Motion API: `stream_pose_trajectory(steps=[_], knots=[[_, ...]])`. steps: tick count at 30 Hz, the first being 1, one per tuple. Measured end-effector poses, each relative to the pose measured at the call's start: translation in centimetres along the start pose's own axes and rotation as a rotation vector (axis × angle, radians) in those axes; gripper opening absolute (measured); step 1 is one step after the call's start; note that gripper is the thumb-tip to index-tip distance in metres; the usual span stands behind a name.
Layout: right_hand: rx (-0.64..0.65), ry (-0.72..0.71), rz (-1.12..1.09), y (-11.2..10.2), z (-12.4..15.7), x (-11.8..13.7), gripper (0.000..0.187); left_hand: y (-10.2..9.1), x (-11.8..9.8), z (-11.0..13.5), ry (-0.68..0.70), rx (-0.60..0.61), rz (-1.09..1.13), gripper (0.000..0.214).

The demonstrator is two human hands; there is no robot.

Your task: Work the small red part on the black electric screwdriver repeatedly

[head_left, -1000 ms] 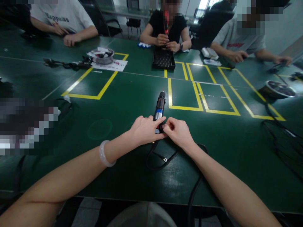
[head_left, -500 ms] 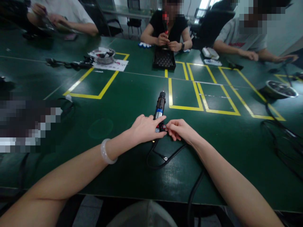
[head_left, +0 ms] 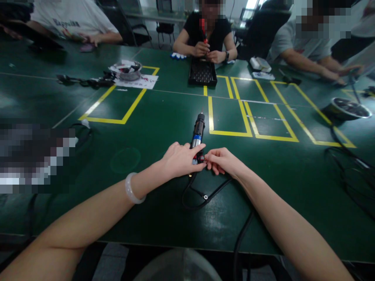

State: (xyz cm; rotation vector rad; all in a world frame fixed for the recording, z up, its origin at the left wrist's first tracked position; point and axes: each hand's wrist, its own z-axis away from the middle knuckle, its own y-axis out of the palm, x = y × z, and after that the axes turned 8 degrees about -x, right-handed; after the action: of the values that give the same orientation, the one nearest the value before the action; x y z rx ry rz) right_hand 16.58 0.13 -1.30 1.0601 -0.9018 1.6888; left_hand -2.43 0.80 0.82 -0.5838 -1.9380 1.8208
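Note:
A black and blue electric screwdriver [head_left: 198, 130] lies on the green table [head_left: 164, 117], its tip pointing away from me. My left hand [head_left: 180, 160] rests over its near end and holds it down. My right hand [head_left: 221, 160] pinches a small red part at the tool's near end with thumb and fingertips. A black cable [head_left: 202, 193] loops from the tool toward the table's front edge. A pale bracelet [head_left: 131, 189] sits on my left wrist.
Yellow tape rectangles [head_left: 231, 117] mark the table. A black tray [head_left: 202, 72] lies before a person opposite. A metal bowl [head_left: 128, 69] on paper stands far left, another bowl [head_left: 348, 109] at right. Cables [head_left: 351, 168] trail at right. Other people's hands work along the far edge.
My right hand has drawn back slightly to the right and now pinches with its fingertips instead of covering the tool's end. The people opposite have shifted their hands.

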Motion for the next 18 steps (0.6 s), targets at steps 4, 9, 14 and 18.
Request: stream_pose_trajectory(steps=[4, 9, 14, 18], knots=[[-0.021, -0.001, 0.066, 0.19, -0.13, -0.06, 0.028, -0.06, -0.05, -0.01, 0.000, 0.006, -0.006, 0.075], [-0.015, -0.017, 0.137, 0.35, -0.11, 0.03, 0.032, -0.24, -0.18, 0.09, 0.003, 0.002, -0.014, 0.072], [-0.021, -0.046, 0.152, 0.46, -0.12, 0.07, 0.033, -0.48, -0.35, 0.11, 0.008, 0.008, -0.015, 0.073], [-0.014, -0.050, 0.169, 0.43, -0.16, 0.09, 0.033, -0.46, -0.65, 0.12, -0.014, -0.010, -0.022, 0.072]])
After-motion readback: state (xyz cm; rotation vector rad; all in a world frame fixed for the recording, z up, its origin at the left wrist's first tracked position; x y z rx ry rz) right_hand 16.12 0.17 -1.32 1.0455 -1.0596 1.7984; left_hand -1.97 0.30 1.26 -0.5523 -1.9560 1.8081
